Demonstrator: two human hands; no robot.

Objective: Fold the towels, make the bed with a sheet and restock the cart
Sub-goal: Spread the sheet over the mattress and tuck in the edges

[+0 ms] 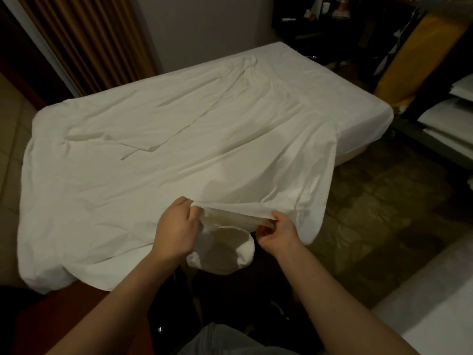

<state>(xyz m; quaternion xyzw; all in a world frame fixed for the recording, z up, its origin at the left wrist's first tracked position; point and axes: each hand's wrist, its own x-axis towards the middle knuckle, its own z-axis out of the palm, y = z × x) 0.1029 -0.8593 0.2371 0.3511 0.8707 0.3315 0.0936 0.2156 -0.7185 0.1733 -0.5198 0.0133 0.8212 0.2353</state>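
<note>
Sheet (179, 155) in left hand (176, 226), right hand (277, 234) hides bed's (358, 103) near end.

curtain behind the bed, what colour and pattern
Brown-gold curtain with vertical pleats that read as stripes, seen in the head view, the only one.

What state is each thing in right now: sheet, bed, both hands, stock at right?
sheet: spread over the bed, wrinkled, near edge lifted.
left hand: grips the sheet's near edge.
right hand: pinches the same edge.
bed: far right corner not under the loose sheet.
folded linens: stacked, far right.
</note>
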